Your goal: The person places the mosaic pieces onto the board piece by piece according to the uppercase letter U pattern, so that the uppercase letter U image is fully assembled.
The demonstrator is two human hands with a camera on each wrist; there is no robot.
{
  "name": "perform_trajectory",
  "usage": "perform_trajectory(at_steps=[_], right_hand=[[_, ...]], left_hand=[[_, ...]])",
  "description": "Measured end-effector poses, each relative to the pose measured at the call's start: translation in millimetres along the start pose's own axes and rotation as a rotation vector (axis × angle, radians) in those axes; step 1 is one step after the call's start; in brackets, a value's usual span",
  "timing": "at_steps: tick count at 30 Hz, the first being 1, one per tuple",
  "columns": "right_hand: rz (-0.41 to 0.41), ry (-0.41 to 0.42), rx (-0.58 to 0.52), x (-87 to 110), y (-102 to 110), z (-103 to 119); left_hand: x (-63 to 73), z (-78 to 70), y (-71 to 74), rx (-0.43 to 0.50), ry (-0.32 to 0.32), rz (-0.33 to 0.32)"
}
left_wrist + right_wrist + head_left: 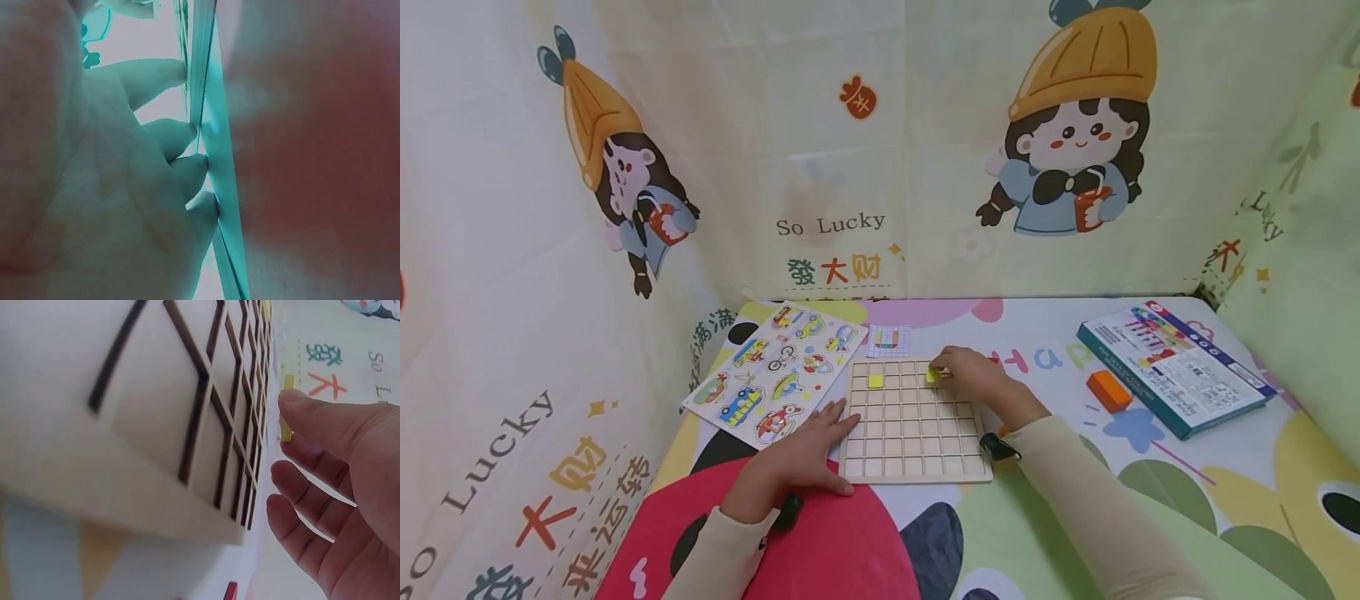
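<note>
A wooden grid board lies flat on the table in front of me, its surface cut into square cells. One yellow square tile sits in a cell near the far left corner. My right hand pinches a second yellow tile between thumb and fingertip, over the board's far right part. The other fingers of that hand are loosely bent. My left hand rests along the board's left edge with fingers spread, fingertips touching its side in the left wrist view.
A sticker-like sheet of colourful vehicles lies to the left of the board. Behind the board is a small gridded card with a printed pattern. At the right are an orange block and a flat box. Printed curtains enclose the table.
</note>
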State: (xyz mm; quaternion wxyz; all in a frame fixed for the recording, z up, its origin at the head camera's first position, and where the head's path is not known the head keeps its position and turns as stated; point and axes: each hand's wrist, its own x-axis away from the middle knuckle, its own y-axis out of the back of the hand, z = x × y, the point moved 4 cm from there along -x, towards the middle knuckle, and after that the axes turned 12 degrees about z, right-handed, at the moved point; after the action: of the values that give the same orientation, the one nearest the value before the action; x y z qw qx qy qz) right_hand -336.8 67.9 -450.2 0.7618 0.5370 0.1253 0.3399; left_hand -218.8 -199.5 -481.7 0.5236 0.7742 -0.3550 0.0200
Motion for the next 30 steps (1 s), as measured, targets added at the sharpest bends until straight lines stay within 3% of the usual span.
perform_trajectory(at_steps=[13, 20, 30], right_hand=[[0.013, 0.047, 0.061, -14.7, -5, 25], [0.021, 0.064, 0.069, -22.4, -9, 36], [0.066, 0.031, 0.04, -32.5, -17, 50]], left_hand=[[1.8, -1.3, -0.6, -0.053, 0.033, -0.014], [1.1, -2.6, 1.5, -0.059, 0.017, -0.021], [0.4, -1.0, 1.2, -0.05, 0.02, -0.029]])
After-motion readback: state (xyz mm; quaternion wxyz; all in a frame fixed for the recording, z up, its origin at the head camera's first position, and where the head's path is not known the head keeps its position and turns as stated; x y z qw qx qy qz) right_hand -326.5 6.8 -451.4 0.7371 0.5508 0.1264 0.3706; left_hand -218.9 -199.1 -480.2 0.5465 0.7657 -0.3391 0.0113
